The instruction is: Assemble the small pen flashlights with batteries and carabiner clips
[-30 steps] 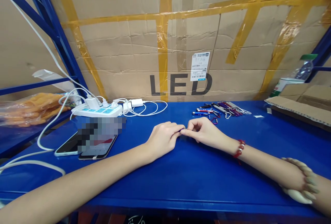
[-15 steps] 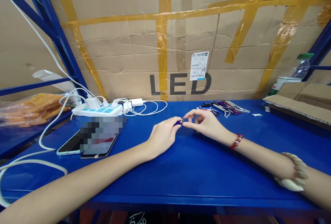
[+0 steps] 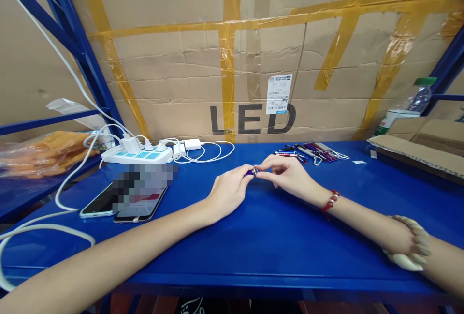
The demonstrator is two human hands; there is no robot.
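Note:
My left hand (image 3: 229,193) is closed around a small purple tube (image 3: 250,172) with a shiny silver end, most of it hidden by the fingers. Thumb and index finger of my right hand (image 3: 286,171) pinch at the silver end, which points to the right. Both hands meet just above the blue tabletop (image 3: 261,236). Beyond my right hand lies a pile of slim metal tubes (image 3: 314,151) in purple, silver, red, blue and black, several with small clips or loops on them.
Two phones (image 3: 141,207) lie at left, partly blurred out, before a white power strip (image 3: 148,155) with chargers and cables. Bagged orange gloves (image 3: 47,152) sit at far left. An open cardboard box (image 3: 416,152) and a bottle (image 3: 416,98) stand at right. Taped cardboard (image 3: 174,72) forms the back.
My right thumb and index finger have come together onto the silver end of the tube; before, they were slightly apart. My left hand has hardly moved.

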